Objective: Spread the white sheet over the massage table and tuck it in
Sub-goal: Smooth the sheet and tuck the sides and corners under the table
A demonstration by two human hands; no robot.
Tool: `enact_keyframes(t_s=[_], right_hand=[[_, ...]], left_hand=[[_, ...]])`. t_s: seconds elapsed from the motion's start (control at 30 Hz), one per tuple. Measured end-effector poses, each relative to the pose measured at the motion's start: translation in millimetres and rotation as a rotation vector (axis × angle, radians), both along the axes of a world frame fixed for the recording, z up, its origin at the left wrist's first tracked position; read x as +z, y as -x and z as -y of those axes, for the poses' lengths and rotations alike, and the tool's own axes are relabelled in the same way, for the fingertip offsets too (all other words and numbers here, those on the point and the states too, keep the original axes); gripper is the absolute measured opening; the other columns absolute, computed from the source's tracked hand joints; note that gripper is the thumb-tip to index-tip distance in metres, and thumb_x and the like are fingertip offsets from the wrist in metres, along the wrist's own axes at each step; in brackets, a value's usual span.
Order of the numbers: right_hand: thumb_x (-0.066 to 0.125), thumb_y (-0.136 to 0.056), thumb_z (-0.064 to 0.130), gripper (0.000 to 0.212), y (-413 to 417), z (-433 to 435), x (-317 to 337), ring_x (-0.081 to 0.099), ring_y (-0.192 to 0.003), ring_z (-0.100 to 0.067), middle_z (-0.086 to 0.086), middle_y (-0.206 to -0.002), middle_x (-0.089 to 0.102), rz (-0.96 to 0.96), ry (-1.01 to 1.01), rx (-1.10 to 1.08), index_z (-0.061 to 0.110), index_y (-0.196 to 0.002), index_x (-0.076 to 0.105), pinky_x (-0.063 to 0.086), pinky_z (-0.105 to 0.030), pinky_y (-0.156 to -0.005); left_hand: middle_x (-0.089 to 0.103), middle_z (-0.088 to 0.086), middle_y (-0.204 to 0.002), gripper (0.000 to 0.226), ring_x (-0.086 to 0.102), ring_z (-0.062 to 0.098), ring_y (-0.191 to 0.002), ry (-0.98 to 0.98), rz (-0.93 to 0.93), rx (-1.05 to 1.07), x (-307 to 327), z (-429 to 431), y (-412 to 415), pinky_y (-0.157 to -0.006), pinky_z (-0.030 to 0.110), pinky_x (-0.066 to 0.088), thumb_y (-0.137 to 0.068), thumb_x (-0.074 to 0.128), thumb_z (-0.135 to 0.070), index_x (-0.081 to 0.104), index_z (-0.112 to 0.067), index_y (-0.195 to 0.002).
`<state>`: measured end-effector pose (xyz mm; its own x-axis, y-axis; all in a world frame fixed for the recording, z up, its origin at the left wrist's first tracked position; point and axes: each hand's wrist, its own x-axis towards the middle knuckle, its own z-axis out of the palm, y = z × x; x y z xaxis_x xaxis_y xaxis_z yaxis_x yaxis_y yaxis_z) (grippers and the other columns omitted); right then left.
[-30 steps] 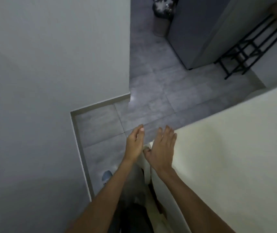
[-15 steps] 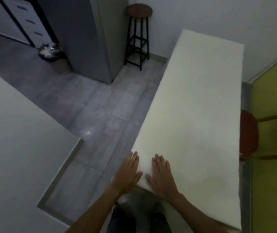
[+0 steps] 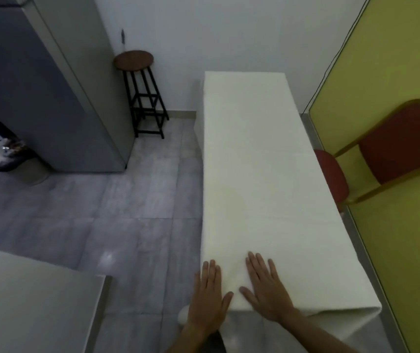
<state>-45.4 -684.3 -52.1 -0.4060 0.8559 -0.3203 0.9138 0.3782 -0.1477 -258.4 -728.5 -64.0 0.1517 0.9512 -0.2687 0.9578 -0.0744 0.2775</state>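
The white sheet (image 3: 262,174) lies flat and smooth over the whole top of the long massage table (image 3: 351,324), which runs away from me to the far wall. At the near left corner my left hand (image 3: 207,300) presses flat against the sheet's hanging left side, fingers together and pointing forward. My right hand (image 3: 266,293) lies palm down on the sheet's top just inside that corner, fingers slightly spread. Neither hand grips the cloth. At the near end the sheet hangs down in a fold.
A red chair with a gold frame (image 3: 395,154) stands tight against the table's right side by a yellow wall (image 3: 407,250). A round stool (image 3: 140,93) and grey cabinet (image 3: 51,98) stand far left, with a bin (image 3: 7,159). A white wall corner (image 3: 33,301) juts at near left.
My view has swung right, from the floor and corner to along the whole table. Both hands went from raised at the corner to pressing flat on the sheet, the right one sliding further onto the top.
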Motion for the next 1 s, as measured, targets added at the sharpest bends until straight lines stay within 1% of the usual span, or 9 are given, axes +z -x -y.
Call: enact_keyframes(t_s=[0.07, 0.17, 0.33, 0.5, 0.6, 0.7, 0.77, 0.93, 1.0], right_hand=[[0.023, -0.101, 0.066, 0.083, 6, -1, 2, 0.008, -0.154, -0.029, -0.01, -0.167, 0.008, 0.012, -0.011, -0.042, 0.006, -0.158, 0.016, 0.005, -0.051, -0.12], [0.022, -0.103, 0.06, 0.079, 26, -6, -1, 0.015, -0.153, -0.032, -0.015, -0.165, 0.013, 0.005, -0.01, -0.182, 0.003, -0.156, 0.024, 0.009, -0.052, -0.12], [0.033, -0.102, 0.052, 0.073, 53, -15, -12, 0.021, -0.152, -0.034, -0.018, -0.164, 0.022, -0.068, -0.1, -0.303, 0.0, -0.154, 0.03, 0.018, -0.059, -0.119], [0.034, -0.103, 0.052, 0.072, 52, -16, -25, 0.02, -0.152, -0.031, -0.014, -0.165, 0.02, -0.083, -0.16, -0.334, 0.003, -0.156, 0.027, 0.019, -0.057, -0.119], [0.035, -0.103, 0.052, 0.073, 52, -18, -27, 0.017, -0.153, -0.03, -0.012, -0.167, 0.016, -0.069, -0.193, -0.343, 0.004, -0.157, 0.023, 0.017, -0.055, -0.119], [0.034, -0.103, 0.052, 0.073, 59, -19, -31, 0.017, -0.153, -0.03, -0.012, -0.166, 0.016, -0.075, -0.209, -0.45, 0.002, -0.156, 0.025, 0.018, -0.053, -0.12], [0.034, -0.102, 0.05, 0.072, 65, -31, -29, 0.019, -0.152, -0.033, -0.015, -0.166, 0.018, -0.096, -0.225, -0.64, 0.0, -0.155, 0.028, 0.017, -0.052, -0.121], [0.037, -0.103, 0.04, 0.066, 102, -86, -16, 0.025, -0.15, -0.037, -0.019, -0.162, 0.025, -0.146, -0.271, -0.928, -0.002, -0.153, 0.029, 0.021, -0.056, -0.12], [0.038, -0.102, 0.038, 0.064, 113, -96, -18, 0.03, -0.148, -0.038, -0.02, -0.161, 0.028, -0.154, -0.291, -1.014, -0.003, -0.151, 0.034, 0.027, -0.059, -0.117]], left_hand=[[0.036, 0.015, -0.157, 0.07, 0.02, 0.032, -0.149, -0.037, -0.034, -0.089, 4, -11, 13, -0.119, 0.043, 0.001, -0.098, 0.04, -0.053, 0.043, -0.004, -0.148], [0.036, 0.016, -0.157, 0.066, 0.032, 0.033, -0.146, -0.095, -0.045, -0.224, 3, -35, 37, -0.119, 0.044, 0.003, -0.1, 0.039, -0.05, 0.042, -0.004, -0.148], [0.029, 0.016, -0.161, 0.067, 0.022, 0.032, -0.151, -0.166, -0.029, -0.618, -9, -85, 56, -0.121, 0.052, 0.024, -0.104, 0.033, -0.05, 0.034, -0.004, -0.153], [0.011, 0.008, -0.167, 0.074, 0.005, 0.025, -0.155, -0.197, 0.049, -0.91, -16, -174, 81, -0.125, 0.042, 0.002, -0.105, 0.034, -0.055, 0.017, -0.007, -0.159], [0.013, 0.009, -0.167, 0.081, 0.011, 0.025, -0.154, -0.206, -0.004, -0.917, -14, -227, 105, -0.126, 0.044, 0.0, -0.102, 0.037, -0.06, 0.02, -0.005, -0.158], [0.02, 0.016, -0.164, 0.075, 0.021, 0.032, -0.152, -0.203, -0.052, -0.734, -10, -271, 115, -0.122, 0.054, 0.016, -0.103, 0.036, -0.054, 0.03, 0.001, -0.154], [0.023, 0.02, -0.162, 0.071, 0.02, 0.036, -0.151, -0.184, -0.049, -0.651, 3, -290, 107, -0.119, 0.058, 0.023, -0.103, 0.037, -0.048, 0.033, 0.004, -0.151], [0.024, 0.017, -0.163, 0.061, 0.017, 0.033, -0.153, -0.212, 0.139, -1.218, -1, -293, 44, -0.122, 0.051, 0.021, -0.105, 0.04, -0.036, 0.031, 0.0, -0.153], [0.022, 0.013, -0.164, 0.062, 0.014, 0.029, -0.154, -0.204, 0.107, -1.342, -12, -296, 23, -0.122, 0.048, 0.02, -0.106, 0.036, -0.04, 0.027, -0.004, -0.156]])
